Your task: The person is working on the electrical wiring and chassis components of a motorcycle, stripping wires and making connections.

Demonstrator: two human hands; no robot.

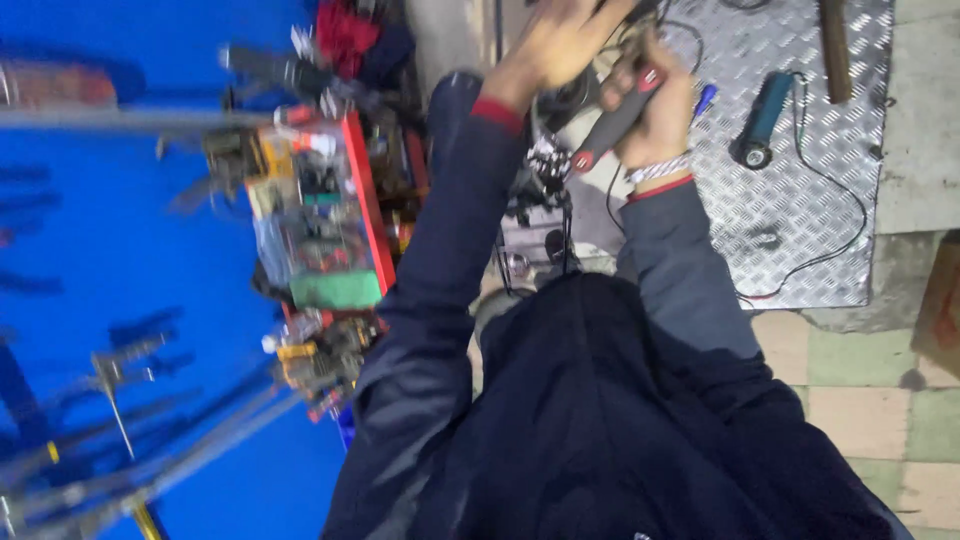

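Observation:
My right hand (662,112), with a beaded bracelet at the wrist, is closed around a tool with a black and red handle (612,128), held slanted above the workbench. My left hand (560,42) is higher and to the left. It is motion-blurred and rests on a dark object with cables (585,88) at the top edge. Whether its fingers grip that object is unclear. Both arms wear dark navy sleeves with red cuffs. Small metal parts (545,160) lie just below the hands.
A diamond-plate metal sheet (810,220) covers the bench on the right. On it lie a teal and black cylindrical tool (762,118) with a cable, a wooden handle (834,50) and a blue pen (704,98). A cluttered red shelf (365,200) and a blue tool wall (100,280) are at left.

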